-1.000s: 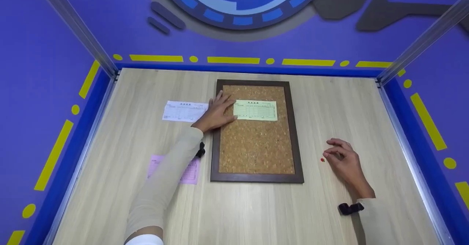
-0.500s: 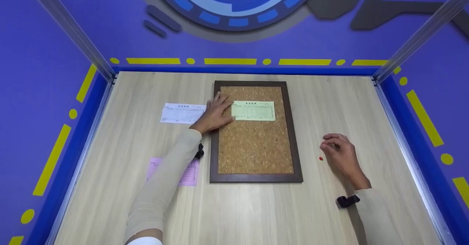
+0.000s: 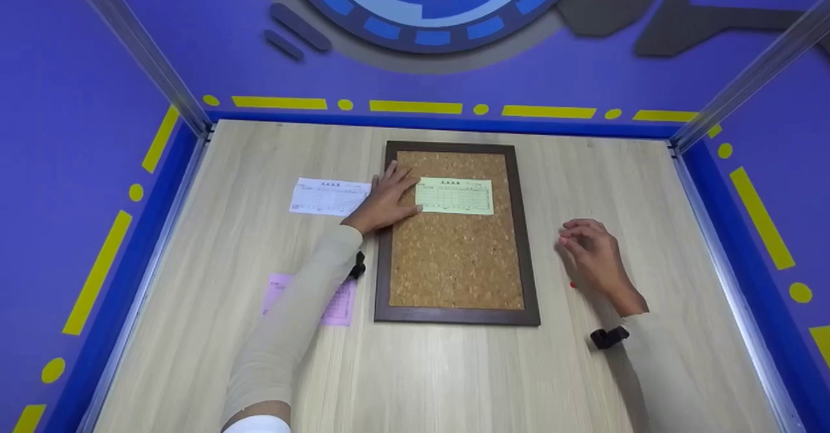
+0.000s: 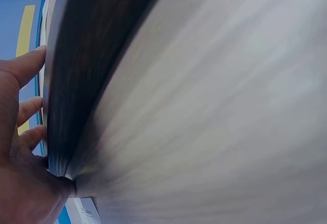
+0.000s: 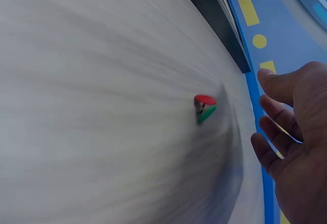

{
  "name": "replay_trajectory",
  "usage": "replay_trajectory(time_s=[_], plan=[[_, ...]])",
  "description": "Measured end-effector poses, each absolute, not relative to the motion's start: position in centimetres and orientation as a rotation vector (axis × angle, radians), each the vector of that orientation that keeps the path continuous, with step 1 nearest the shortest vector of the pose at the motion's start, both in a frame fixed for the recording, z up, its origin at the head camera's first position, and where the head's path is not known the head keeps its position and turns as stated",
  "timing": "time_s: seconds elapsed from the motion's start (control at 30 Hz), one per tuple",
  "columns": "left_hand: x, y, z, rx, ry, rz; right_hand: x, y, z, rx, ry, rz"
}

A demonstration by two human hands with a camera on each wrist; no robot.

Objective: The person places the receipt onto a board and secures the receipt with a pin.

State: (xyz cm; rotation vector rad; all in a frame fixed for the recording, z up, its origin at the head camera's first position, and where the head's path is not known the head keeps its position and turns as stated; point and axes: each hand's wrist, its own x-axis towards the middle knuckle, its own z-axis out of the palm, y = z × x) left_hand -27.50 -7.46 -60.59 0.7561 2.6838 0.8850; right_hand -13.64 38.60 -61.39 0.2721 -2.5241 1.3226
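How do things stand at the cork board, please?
Left hand touching green slip on cork board. Right hand above table, grip unclear. Red pin, green pin on table. Nothing visibly blocking.

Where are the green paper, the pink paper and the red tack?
Green paper (image 3: 454, 197), head view: sheet's middle.
Pink paper (image 3: 340, 306), head view: uncovered right part.
Red tack (image 5: 206, 100), right wrist view: its flat head.

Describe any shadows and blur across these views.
Head: the right hand casts a soft shadow on the table; left wrist: table grain looks smeared, darkening beside the corkboard frame; right wrist: table streaky, dark shadow below the red tack and green tack.
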Motion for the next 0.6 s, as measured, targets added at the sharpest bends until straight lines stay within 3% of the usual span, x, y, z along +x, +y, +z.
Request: replay_trajectory(time_s=[0.6], plan=[[-27.4, -7.5, -60.7, 0.774, 2.679, 0.892, -17.3, 36.6, -60.1, 0.312, -2.592, 1.331]])
